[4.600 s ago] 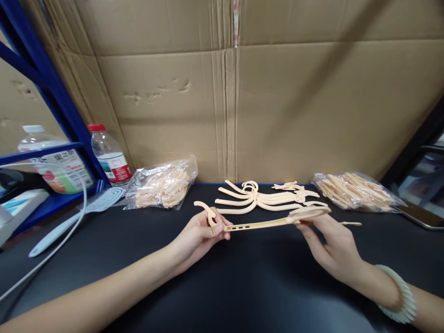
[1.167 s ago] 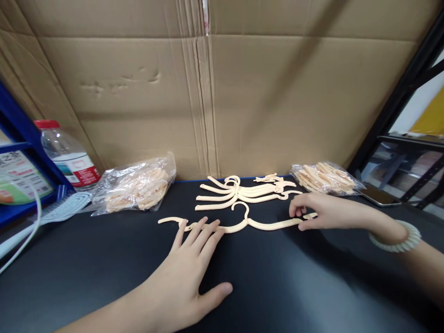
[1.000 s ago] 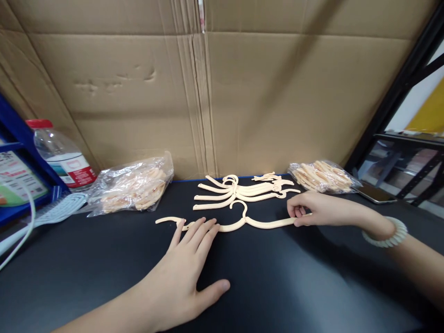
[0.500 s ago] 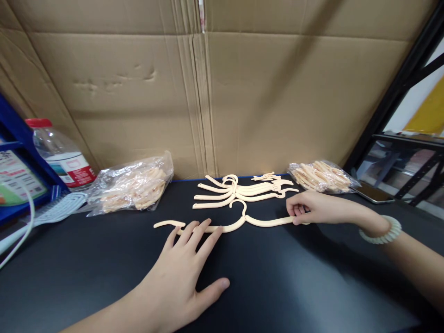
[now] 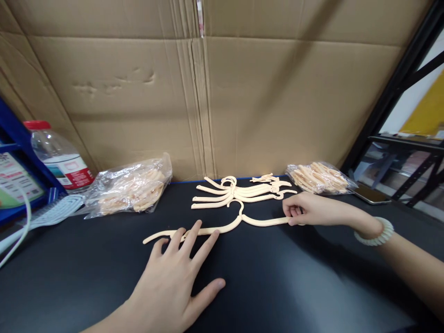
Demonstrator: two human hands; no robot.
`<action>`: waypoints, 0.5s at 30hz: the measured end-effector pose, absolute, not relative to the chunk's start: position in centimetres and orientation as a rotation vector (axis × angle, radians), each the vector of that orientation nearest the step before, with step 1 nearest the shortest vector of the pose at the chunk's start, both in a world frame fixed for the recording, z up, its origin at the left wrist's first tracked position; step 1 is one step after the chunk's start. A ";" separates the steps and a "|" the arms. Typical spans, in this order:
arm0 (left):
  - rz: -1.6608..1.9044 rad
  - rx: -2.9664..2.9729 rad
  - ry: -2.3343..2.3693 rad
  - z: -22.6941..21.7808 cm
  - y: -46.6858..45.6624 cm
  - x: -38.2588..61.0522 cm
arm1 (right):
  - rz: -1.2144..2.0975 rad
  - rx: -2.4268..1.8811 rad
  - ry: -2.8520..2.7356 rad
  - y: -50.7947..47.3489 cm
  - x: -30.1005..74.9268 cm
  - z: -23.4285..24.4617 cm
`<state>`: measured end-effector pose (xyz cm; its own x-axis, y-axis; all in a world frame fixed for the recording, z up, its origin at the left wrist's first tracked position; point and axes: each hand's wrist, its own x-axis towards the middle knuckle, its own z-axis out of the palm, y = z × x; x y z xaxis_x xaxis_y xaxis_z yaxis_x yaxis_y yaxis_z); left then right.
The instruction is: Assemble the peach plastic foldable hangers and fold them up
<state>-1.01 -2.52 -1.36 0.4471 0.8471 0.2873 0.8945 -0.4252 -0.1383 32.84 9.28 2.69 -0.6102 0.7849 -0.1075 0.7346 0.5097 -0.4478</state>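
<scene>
A cream plastic folding clothes hanger (image 5: 229, 226) lies on the black table, its hook pointing away from me and its two arms spread sideways. My left hand (image 5: 173, 273) is open, its fingers spread, with the fingertips on the hanger's left arm. A curved end piece (image 5: 154, 236) sticks out to the left beyond those fingers; how it joins the arm is partly hidden. My right hand (image 5: 301, 210) pinches the outer end of the right arm, covering most of that tip. Behind lies a group of similar folded hangers (image 5: 255, 191), with small cream parts (image 5: 265, 177) beyond them.
Clear bags of cream pieces lie at left (image 5: 130, 187) and right (image 5: 317, 177). A phone (image 5: 369, 193) lies beside the right bag. At far left are a red-capped bottle (image 5: 65, 162) and a pale blue hairbrush (image 5: 62, 208). Cardboard (image 5: 277, 92) stands behind the table.
The curved end piece at the left has swung so its free tip sits lower and farther left. My left fingers have shifted slightly left. The right hand keeps its pinch; the view has moved slightly.
</scene>
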 end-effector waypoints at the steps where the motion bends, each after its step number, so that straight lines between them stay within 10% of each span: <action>1: -0.249 -2.430 -1.473 -1.5 -2.4 -1.2 | 0.704 -1.340 -2.636 9.3 32.8 2.7; 15: -0.471 -2.996 -1.180 -0.7 -1.8 -0.1 | 0.631 -1.298 -2.568 9.7 32.9 2.7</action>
<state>-0.14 -1.79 -0.75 0.6964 0.6816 0.2247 0.6490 -0.7318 0.2082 32.87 9.72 2.73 -0.5967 0.8023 -0.0174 0.7190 0.5248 -0.4555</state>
